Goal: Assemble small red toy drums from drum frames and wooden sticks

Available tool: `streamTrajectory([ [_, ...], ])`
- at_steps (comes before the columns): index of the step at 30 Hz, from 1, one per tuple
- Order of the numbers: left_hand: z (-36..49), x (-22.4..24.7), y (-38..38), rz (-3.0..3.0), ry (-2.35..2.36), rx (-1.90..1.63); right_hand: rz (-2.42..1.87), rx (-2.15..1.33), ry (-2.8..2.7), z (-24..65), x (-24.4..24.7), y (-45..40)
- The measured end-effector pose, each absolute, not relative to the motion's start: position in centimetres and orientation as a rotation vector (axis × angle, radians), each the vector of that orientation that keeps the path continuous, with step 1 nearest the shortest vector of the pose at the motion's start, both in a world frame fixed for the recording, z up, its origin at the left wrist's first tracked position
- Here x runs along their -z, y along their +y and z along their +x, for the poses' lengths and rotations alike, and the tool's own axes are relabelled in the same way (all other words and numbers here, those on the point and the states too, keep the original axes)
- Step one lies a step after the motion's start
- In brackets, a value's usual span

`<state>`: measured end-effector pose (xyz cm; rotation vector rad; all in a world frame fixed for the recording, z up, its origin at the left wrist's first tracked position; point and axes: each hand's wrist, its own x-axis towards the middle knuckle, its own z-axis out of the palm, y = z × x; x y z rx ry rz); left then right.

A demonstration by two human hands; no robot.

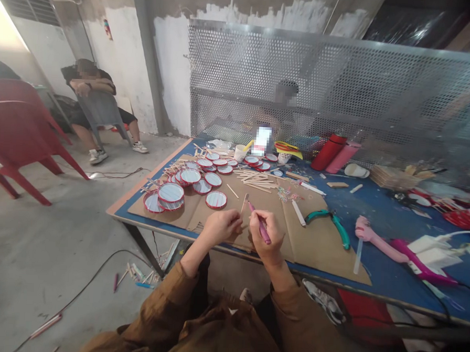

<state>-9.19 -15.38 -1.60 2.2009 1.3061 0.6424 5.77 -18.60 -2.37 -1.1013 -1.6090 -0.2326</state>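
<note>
My left hand [223, 226] is closed on a thin wooden stick [244, 201], which stands up from the fingers above the cardboard [185, 216]. Close beside it, my right hand [268, 235] grips a purple pen [262, 230], its tip near the upper part of the stick. Beyond my hands lies a pile of flat wooden sticks [256, 179], with one loose stick [232, 191] nearer. Several round white discs with red rims [216, 199] lie to the left, some stacked and some with sticks attached.
Right of the cardboard's middle are teal pliers [340, 230], a white tube [298, 213] and a pink-handled tool [381, 245]. Farther back stand a red bottle [328, 153] and a lit phone [262, 140]. A person [99, 95] sits at the far left; another is behind the mesh panel [232, 81].
</note>
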Motion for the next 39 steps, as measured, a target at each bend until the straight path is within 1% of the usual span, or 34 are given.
streamTrajectory([
  [3, -9.21, 1.62, -15.37, 2.221, 1.319, -0.647, -1.082, 0.246, -1.659, 5.72, 2.29, -18.6],
  [8, -9.19, 1.59, -15.39, 2.217, 1.344, -0.63, -1.126, 0.188, -1.587, 5.78, 2.39, -18.54],
  [13, -9.21, 1.75, -15.33, 2.23, 1.344, -0.641, -1.109, 0.242, -1.634, 5.8, 2.38, -18.49],
  [17, -9.22, 1.84, -15.31, 2.212, 1.331, -0.648, -1.103, 0.193, -1.613, 5.71, 2.29, -18.52],
  [29, -9.12, 1.72, -15.28, 2.226, 1.38, -0.614, -1.132, 0.25, -1.62, 5.72, 2.38, -18.51],
  [39, -9.19, 1.61, -15.38, 2.226, 1.36, -0.634, -1.129, 0.206, -1.591, 5.71, 2.38, -18.52],
])
